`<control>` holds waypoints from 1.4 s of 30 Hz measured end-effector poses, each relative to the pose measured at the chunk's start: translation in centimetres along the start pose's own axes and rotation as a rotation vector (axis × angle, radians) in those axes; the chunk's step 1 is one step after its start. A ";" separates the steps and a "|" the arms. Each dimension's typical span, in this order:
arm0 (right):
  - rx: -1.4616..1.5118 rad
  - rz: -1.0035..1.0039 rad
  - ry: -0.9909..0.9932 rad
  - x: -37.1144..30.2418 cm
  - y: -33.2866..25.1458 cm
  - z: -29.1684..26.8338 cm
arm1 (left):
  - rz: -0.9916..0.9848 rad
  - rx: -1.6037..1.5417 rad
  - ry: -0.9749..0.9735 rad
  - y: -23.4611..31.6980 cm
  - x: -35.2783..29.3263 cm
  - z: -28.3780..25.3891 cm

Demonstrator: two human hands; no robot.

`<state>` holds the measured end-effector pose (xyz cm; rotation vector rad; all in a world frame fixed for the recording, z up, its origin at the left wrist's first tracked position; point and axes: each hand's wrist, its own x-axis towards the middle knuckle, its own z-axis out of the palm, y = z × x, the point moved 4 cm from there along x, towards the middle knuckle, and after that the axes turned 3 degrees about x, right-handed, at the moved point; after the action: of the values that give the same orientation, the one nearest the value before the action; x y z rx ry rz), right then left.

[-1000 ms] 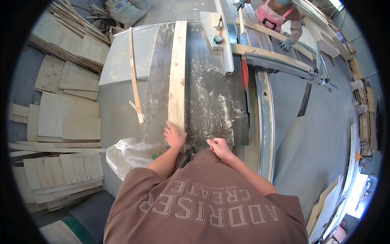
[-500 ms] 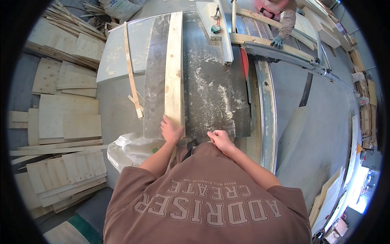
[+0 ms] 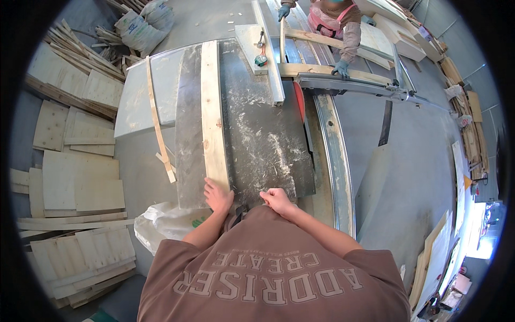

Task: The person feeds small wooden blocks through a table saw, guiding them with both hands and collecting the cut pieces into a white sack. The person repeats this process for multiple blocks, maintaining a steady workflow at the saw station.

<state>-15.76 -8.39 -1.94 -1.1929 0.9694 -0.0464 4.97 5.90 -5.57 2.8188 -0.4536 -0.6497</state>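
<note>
A long pale wooden board (image 3: 213,118) lies lengthwise on the dark, sawdust-strewn machine table (image 3: 252,129). My left hand (image 3: 219,197) is closed around its near end, fingers toward the left edge and thumb on the right. Close to my waist at the table's near edge, my right hand (image 3: 280,203) is curled, with thumb and forefinger together. Whatever it may hold is hidden. To the right of the board, wood shavings cover the table surface, and a red curved part (image 3: 299,102) stands at the table's right side.
Across the table, a co-worker's gloved hand (image 3: 341,68) rests on a wooden beam (image 3: 306,70) by a metal rail (image 3: 343,83). A teal-and-red tool (image 3: 260,58) lies on a pale panel. Left are a thin strip (image 3: 155,118), a white bag (image 3: 161,222) and stacked plywood (image 3: 80,180).
The whole view has tilted up, so the table and board sit lower and further left in it. More of the co-worker shows, including a second gloved hand. My hands keep their grips.
</note>
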 end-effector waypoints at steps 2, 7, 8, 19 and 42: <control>-0.016 0.003 -0.004 0.1 -0.2 -0.1 | 0.049 0.015 0.075 0.5 -0.6 -0.4; -0.002 -0.020 -0.008 0.5 -0.4 0.4 | 0.250 0.043 0.234 1.2 -2.3 0.8; 0.004 -0.020 -0.009 0.6 -0.5 0.5 | 0.303 0.033 0.234 1.4 -2.5 1.0; -0.017 0.024 0.085 2.1 1.2 -0.7 | 0.447 -0.058 0.166 2.9 -2.4 1.1; 0.000 -0.021 0.068 3.0 1.3 -0.9 | 0.459 -0.059 0.199 2.3 -2.3 1.5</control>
<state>-15.05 -10.05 -4.79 -1.2079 1.0167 -0.1046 1.72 4.34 -5.34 2.5504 -0.9785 -0.2793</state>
